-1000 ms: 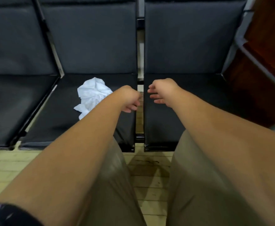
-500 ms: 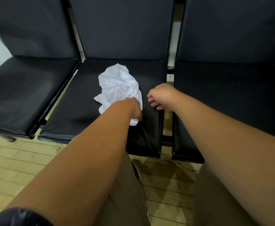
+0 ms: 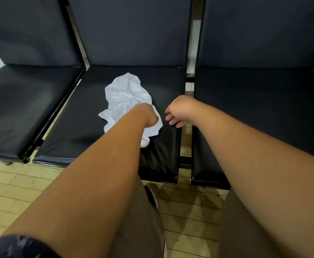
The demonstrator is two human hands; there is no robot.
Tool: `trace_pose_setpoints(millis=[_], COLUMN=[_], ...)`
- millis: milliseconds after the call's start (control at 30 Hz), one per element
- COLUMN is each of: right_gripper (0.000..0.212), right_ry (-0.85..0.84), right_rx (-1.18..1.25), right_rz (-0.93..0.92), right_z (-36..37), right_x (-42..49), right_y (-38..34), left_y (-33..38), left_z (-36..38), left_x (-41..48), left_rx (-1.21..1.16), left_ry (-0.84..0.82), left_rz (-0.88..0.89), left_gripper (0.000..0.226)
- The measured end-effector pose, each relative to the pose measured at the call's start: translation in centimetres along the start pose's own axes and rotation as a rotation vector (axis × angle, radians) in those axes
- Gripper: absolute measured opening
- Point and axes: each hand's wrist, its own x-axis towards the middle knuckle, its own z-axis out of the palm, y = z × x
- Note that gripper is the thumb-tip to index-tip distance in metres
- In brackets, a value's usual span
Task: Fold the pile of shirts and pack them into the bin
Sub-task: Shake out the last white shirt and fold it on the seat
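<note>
A crumpled white shirt (image 3: 124, 97) lies on the black middle seat (image 3: 81, 123) of a row of chairs. My left hand (image 3: 148, 116) is down on the shirt's near right part; its fingers are hidden behind the wrist, so the hold is unclear. My right hand (image 3: 178, 112) hovers just right of the shirt over the seat's right edge, fingers loosely curled and pointing down, holding nothing. No bin is in view.
Black padded seats stand to the left (image 3: 22, 108) and right (image 3: 264, 112) with backrests behind. A gap (image 3: 188, 90) separates the middle and right seats. Pale wooden floor (image 3: 13, 192) lies below, and my knees in beige trousers (image 3: 145, 229) are close to the seat fronts.
Both hands moved left from the gap between seats to the shirt. My left hand reached the shirt's near edge and the view shifted left and closer.
</note>
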Motion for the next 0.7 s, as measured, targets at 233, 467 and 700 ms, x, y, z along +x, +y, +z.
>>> trace_pose_setpoints(millis=[233,467,700], right_gripper=[0.039,0.045,0.085], right_ry=[-0.079,-0.093,-0.148], right_rx=[0.225,0.326,0.527], right_rz=[0.074,0.090,0.114], right_z=[0.7,0.5,-0.8], right_x=[0.1,0.0,-0.9], right_y=[0.8,0.9,-0.1], left_y=[-0.7,0.9,-1.3], left_z=[0.5,0.5,-3.5], left_x=[-1.8,-2.4,-2.0], left_rx=[-0.104,-0.101,-1.510], left_ry=[0.026,0.034,0.115], left_rz=[0.072,0.016,-0.001], left_gripper=[0.050,0.039,0.053])
